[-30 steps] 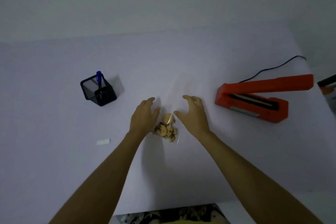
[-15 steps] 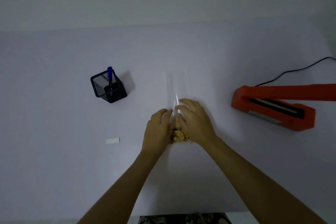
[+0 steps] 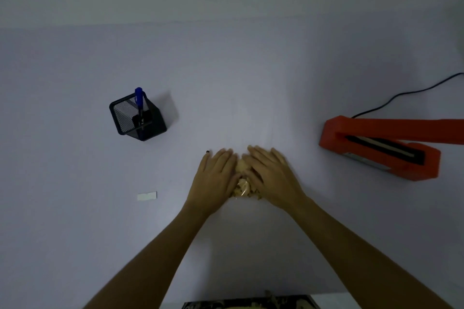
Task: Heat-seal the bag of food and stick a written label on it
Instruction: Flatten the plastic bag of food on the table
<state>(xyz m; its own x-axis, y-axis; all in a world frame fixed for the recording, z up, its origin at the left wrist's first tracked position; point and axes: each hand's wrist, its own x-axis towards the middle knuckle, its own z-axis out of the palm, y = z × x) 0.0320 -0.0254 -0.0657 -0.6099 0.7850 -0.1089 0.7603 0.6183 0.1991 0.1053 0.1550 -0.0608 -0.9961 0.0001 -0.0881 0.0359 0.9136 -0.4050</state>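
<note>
Both hands lay flat with fingers spread, the left hand (image 3: 214, 180) and right hand (image 3: 272, 178) pressing side by side on the clear bag of food (image 3: 243, 184) near the middle of the worktop (image 3: 251, 78). The orange heat sealer (image 3: 381, 148) stood well apart to the right. A white label (image 3: 147, 196) lay to the left, nearer than the mesh holder (image 3: 138, 118) with its blue pen (image 3: 138, 98).

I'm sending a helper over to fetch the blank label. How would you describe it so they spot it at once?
Start at the black mesh pen holder on the left of the white table, with the blue pen in it. Come toward the near edge from there: the label lies flat and alone, left of the left hand. It is the only small white paper strip there.
</note>
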